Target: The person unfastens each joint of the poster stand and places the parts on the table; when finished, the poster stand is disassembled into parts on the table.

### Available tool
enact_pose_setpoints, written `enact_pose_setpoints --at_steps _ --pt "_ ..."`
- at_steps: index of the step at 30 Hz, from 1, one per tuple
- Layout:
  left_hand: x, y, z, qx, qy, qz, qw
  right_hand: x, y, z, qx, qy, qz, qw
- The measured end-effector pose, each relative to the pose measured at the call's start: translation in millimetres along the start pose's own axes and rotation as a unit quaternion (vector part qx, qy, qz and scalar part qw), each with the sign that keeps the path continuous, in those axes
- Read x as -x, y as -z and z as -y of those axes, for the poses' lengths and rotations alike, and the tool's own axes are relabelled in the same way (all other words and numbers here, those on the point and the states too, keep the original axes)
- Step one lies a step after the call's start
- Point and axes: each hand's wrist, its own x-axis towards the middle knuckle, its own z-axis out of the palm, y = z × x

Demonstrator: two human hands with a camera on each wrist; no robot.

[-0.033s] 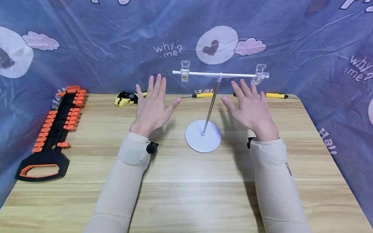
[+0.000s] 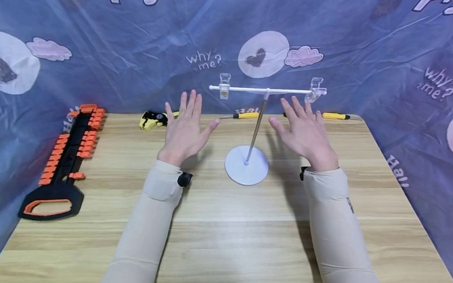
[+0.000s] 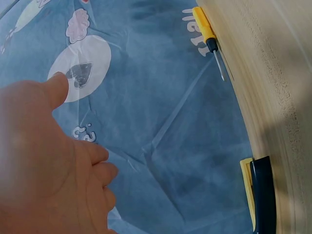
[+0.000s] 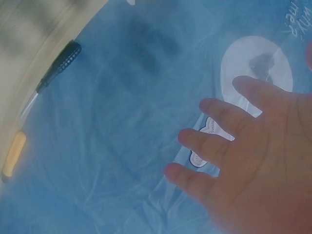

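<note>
Blue printed cloth (image 2: 128,69) backs a wood-grain table (image 2: 233,253). White stand (image 2: 257,126) upright between the hands, clear clips (image 2: 224,87) near both ends of its bar. Left hand (image 2: 185,133) and right hand (image 2: 305,134): fingers spread, nothing held. Handling looks not yet begun; what remains can't be told. Along the back edge: wire stripper (image 2: 152,120), yellow-handled screwdriver (image 2: 247,115), black-handled screwdriver (image 4: 61,63), yellow-handled tool (image 2: 335,116). Far left, black-and-orange rack (image 2: 71,146); no tools visible in it.

1 black-orange rack (image 2: 68,156) on a wooden table (image 2: 240,236), blue printed cloth (image 2: 120,65) behind.
</note>
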Motion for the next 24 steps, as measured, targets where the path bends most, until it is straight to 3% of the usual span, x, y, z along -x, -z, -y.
enact_pose_setpoints --at_steps 9,13,15,19,24 --pt "0.5 -0.9 0.9 0.007 -0.001 0.003 1.0 0.5 1 3 -0.004 0.011 -0.012 0.9999" --pt "-0.4 -0.9 -4.7 0.018 -0.008 0.002 0.9998 2.5 5 1 -0.038 0.033 -0.054 0.9973" --pt "-0.3 -0.8 -8.4 0.047 -0.018 -0.003 0.9988 2.9 5 2 -0.072 0.054 -0.082 0.9926" --pt "-0.1 -0.9 -19.4 0.118 -0.051 -0.016 0.9916 3.3 5 5 -0.158 0.101 -0.144 0.9716" --pt "4.0 -4.9 -35.3 0.205 -0.085 -0.062 0.973 5.3 2 19 -0.264 0.158 -0.197 0.9309"
